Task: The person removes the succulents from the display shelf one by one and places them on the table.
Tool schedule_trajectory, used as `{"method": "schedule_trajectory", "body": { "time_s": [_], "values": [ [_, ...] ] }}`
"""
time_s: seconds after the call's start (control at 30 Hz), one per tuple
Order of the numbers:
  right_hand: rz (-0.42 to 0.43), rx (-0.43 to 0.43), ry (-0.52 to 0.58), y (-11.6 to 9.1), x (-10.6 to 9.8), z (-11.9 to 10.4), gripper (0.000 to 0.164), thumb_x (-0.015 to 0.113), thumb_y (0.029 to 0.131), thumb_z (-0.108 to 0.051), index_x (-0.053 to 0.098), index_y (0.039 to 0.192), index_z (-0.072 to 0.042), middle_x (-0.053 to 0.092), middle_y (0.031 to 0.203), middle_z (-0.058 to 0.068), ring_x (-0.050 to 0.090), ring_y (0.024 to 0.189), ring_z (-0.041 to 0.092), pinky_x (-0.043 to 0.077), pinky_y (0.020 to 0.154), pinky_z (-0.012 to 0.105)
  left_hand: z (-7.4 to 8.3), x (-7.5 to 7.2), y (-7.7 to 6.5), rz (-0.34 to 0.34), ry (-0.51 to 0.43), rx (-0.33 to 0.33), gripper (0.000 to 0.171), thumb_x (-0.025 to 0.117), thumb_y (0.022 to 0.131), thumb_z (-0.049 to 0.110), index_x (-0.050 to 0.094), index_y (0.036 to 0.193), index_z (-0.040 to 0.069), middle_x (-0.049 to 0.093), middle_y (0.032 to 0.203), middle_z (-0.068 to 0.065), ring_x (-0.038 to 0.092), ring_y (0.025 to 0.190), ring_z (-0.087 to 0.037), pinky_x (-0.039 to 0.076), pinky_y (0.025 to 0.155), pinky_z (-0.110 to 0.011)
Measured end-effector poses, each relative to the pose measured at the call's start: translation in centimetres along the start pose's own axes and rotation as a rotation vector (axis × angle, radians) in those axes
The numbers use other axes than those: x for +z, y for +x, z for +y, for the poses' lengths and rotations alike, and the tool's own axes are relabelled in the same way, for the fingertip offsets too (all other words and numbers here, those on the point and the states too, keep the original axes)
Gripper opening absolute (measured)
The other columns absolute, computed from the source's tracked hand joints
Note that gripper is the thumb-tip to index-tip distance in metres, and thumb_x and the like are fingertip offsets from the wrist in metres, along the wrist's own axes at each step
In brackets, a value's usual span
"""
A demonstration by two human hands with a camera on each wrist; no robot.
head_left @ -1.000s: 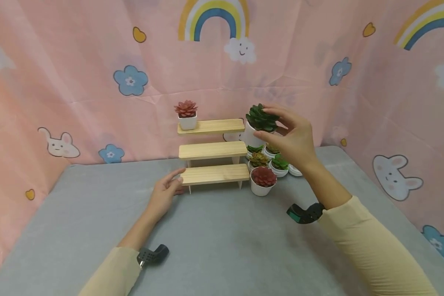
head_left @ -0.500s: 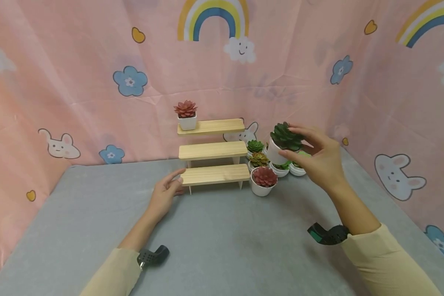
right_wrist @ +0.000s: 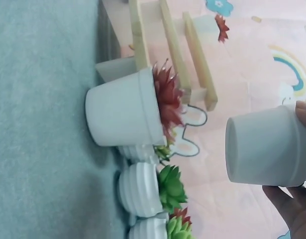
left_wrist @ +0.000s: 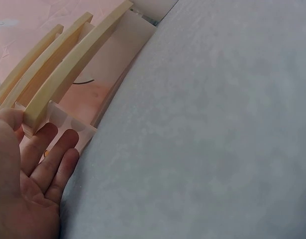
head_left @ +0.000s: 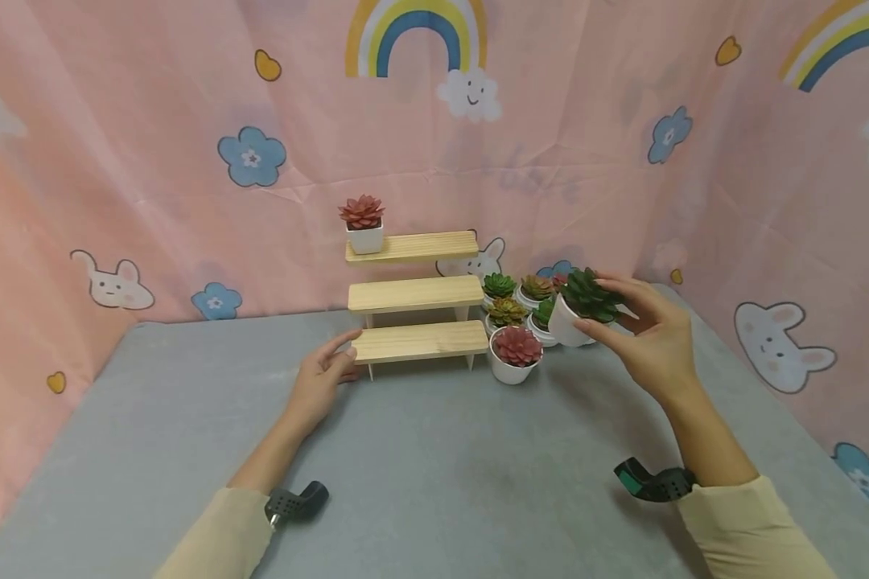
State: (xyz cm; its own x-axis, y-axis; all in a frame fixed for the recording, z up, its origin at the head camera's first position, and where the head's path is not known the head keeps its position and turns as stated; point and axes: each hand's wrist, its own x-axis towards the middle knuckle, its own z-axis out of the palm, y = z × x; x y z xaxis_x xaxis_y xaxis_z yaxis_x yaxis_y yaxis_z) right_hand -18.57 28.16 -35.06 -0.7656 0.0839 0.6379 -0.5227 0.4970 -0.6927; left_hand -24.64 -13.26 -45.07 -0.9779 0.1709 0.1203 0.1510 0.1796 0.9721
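Observation:
My right hand [head_left: 655, 334] holds a dark green succulent in a white pot [head_left: 565, 326], raised above the table. Its fingers and thumb grip the pot near the rim; the pot's smooth white side [right_wrist: 264, 147] shows in the right wrist view. My left hand [head_left: 322, 378] grips the left end of the lowest board of a three-tier wooden display stand [head_left: 420, 342]. In the left wrist view its thumb lies against the board's end [left_wrist: 36, 117], with other fingers below. A red succulent in a square white pot [head_left: 364, 237] stands on the top board's left end.
Right of the stand, several small potted succulents [head_left: 507, 312] crowd together on the grey table [head_left: 434, 466]. A red one in a smooth white pot [head_left: 514, 358] stands at their front. A pink patterned cloth [head_left: 550, 161] hangs behind.
My right hand has carried the green succulent rightward and down, from beside the top board to over the right side of the potted group. My left hand stays on the stand.

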Motion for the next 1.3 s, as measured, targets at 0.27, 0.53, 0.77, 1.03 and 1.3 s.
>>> {"method": "schedule_trajectory", "body": {
  "time_s": [0.27, 0.53, 0.77, 1.03, 1.3],
  "values": [
    [-0.031, -0.016, 0.039, -0.6, 0.3, 2.0, 0.056, 0.080, 0.074, 0.017, 0.067, 0.126, 0.003, 0.066, 0.133, -0.008, 0.062, 0.120, 0.000, 0.054, 0.089, 0.008, 0.1, -0.1, -0.1, -0.012, -0.001, 0.015, 0.042, 0.051, 0.107, 0.023, 0.052, 0.147, 0.009, 0.067, 0.128, -0.027, 0.071, 0.110, -0.037, 0.062, 0.090, -0.036],
    [-0.045, 0.015, 0.040, -1.0, 0.4, 3.8, 0.056, 0.082, 0.073, 0.015, 0.068, 0.126, 0.002, 0.067, 0.131, -0.003, 0.061, 0.119, -0.002, 0.055, 0.087, 0.007, 0.3, -0.1, -0.1, -0.002, 0.002, 0.002, 0.041, 0.051, 0.107, 0.022, 0.053, 0.146, 0.009, 0.067, 0.128, -0.027, 0.073, 0.105, -0.028, 0.063, 0.089, -0.032],
    [-0.054, 0.040, 0.041, -1.4, 0.6, 4.9, 0.055, 0.084, 0.072, 0.012, 0.070, 0.124, 0.001, 0.069, 0.129, -0.008, 0.062, 0.118, -0.004, 0.054, 0.087, 0.007, 0.1, -0.1, -0.1, 0.010, 0.003, -0.010, 0.041, 0.052, 0.107, 0.023, 0.054, 0.146, 0.010, 0.067, 0.127, -0.028, 0.074, 0.102, -0.027, 0.062, 0.087, -0.029],
    [-0.094, 0.075, 0.080, -2.1, 1.3, 6.2, 0.054, 0.082, 0.074, 0.014, 0.068, 0.125, 0.003, 0.066, 0.130, -0.013, 0.059, 0.121, -0.005, 0.054, 0.089, 0.008, 0.2, 0.0, -0.1, 0.014, 0.014, -0.007, 0.040, 0.052, 0.107, 0.022, 0.054, 0.145, 0.010, 0.068, 0.126, -0.027, 0.073, 0.105, -0.034, 0.063, 0.088, -0.032],
    [-0.145, 0.081, 0.078, -3.0, 2.0, 7.5, 0.052, 0.082, 0.074, 0.012, 0.069, 0.124, 0.002, 0.066, 0.133, -0.011, 0.058, 0.121, -0.008, 0.054, 0.090, 0.008, 0.3, 0.0, -0.2, 0.009, 0.014, -0.009, 0.041, 0.052, 0.107, 0.023, 0.054, 0.146, 0.010, 0.068, 0.127, -0.027, 0.072, 0.107, -0.038, 0.063, 0.090, -0.035]
  ]
}}
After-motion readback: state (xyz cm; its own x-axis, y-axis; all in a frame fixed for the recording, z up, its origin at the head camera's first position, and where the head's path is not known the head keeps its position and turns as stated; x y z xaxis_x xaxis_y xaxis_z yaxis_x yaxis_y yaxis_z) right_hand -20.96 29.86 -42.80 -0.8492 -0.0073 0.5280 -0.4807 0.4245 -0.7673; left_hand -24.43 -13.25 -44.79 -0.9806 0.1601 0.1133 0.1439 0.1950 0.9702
